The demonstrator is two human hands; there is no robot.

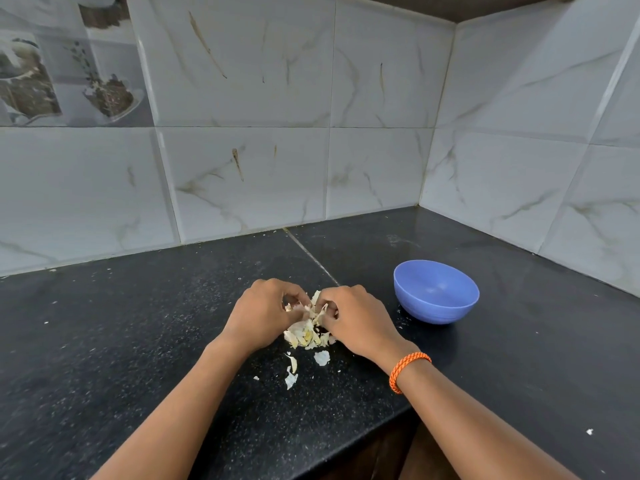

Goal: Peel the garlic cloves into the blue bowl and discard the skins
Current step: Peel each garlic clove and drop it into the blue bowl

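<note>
Glossy speckled black stone counter (138, 341) lies under the hands; papery, dry garlic skins (308, 332) between them; a matt, smooth blue plastic bowl (436, 292) beside the right hand (360, 320); polished marble-look wall tiles (249, 174) beyond.

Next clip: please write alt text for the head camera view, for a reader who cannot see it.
Two hands, the left hand and the right hand, pinch garlic over a pile of garlic skins on a black speckled countertop. An empty blue bowl stands to the right; an orange bracelet circles the right wrist.
</note>
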